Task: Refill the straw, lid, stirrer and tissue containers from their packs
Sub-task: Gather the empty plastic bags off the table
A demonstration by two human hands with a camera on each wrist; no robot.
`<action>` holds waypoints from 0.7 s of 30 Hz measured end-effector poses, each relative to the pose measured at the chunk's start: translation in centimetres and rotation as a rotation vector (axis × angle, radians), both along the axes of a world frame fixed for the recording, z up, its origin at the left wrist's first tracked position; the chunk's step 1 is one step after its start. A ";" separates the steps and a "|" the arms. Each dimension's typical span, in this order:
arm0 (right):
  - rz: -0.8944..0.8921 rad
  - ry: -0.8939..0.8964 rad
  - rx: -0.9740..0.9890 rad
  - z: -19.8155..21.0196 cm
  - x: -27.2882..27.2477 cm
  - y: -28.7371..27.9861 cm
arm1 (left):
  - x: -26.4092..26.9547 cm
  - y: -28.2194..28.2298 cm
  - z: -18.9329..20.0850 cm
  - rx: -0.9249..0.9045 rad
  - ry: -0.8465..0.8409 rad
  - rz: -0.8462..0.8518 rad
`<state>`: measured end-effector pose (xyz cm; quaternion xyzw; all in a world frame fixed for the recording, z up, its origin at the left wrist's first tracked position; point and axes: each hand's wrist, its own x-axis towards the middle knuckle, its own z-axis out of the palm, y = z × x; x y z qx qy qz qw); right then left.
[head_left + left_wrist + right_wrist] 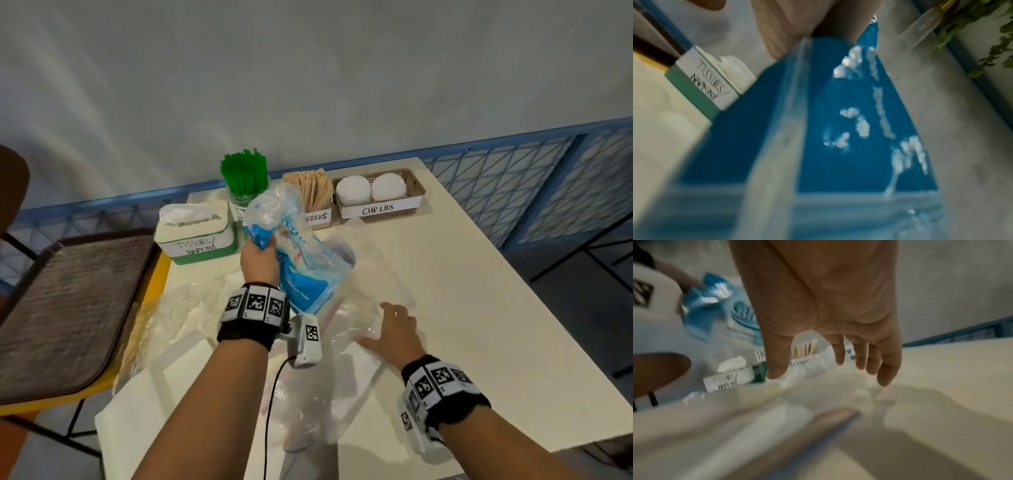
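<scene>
Head cam high, looking down; wrist cams close; shared: tissue box (197,229)

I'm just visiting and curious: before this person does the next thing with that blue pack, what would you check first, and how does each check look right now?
1. Left hand has firm hold of the blue tissue pack: ok, it grips the crumpled top, pack lifted off the table.
2. Right hand free to help: ok, open, fingers spread, over clear plastic wrap.
3. Tissue box within reach: ok, just beyond the left hand; a tissue shows in its slot.
4. Pack still holds tissues: cannot tell, it looks slack.
5. Straws, stirrers, cup lids stocked: ok, all look full.
6. Loose wrappers out of the way: not ok, several lie on the table.
</scene>
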<state>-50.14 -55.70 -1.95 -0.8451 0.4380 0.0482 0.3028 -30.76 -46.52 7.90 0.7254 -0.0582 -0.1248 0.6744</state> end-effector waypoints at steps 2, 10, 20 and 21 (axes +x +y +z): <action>-0.017 0.046 0.004 -1.1 0.3 1.2 | 0.1 1.3 0.3 0.014 -0.017 -0.008; -0.052 0.136 -0.015 -2.4 0.8 0.8 | 0.1 4.4 0.4 0.056 -0.033 -0.041; -0.013 -0.065 -0.059 3.8 0.0 -1.5 | 1.5 4.0 1.7 0.126 -0.092 -0.099; 0.008 -0.128 -0.060 5.3 0.1 -1.8 | 1.7 3.7 1.7 0.138 -0.114 -0.106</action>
